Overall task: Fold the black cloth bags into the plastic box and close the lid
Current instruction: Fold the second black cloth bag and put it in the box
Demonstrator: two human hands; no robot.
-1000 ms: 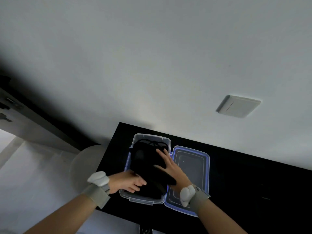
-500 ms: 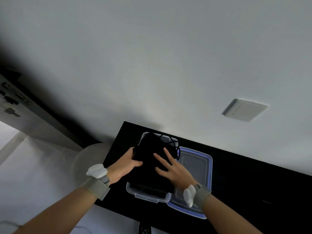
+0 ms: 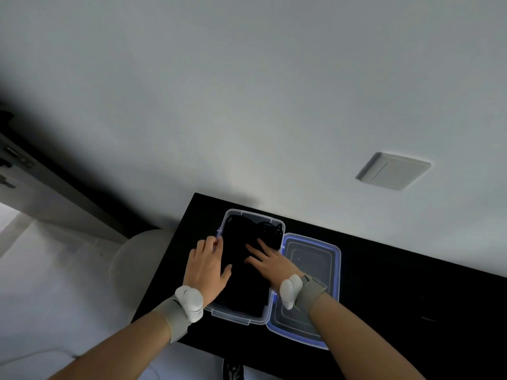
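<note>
Clear plastic box (image 3: 238,317) sat on the black table (image 3: 397,283), near its left end, next to the white wall (image 3: 247,91). Black cloth bags (image 3: 244,283) were inside it, filling it from near end to far, cords bunched at the far right corner. Lid (image 3: 310,322), blue-rimmed, lay flat on the table touching the box's right side, so box was not closed. Left hand (image 3: 207,267) rested over the box's left rim, fingers slightly curled, thumb on the cloth, gripping nothing that I could see. Right hand (image 3: 270,263) lay flat on the bags, fingers spread wide, pressing down. Both wrists wore grey straps with white pods. Wall switch (image 3: 393,171) sat upper right.
</note>
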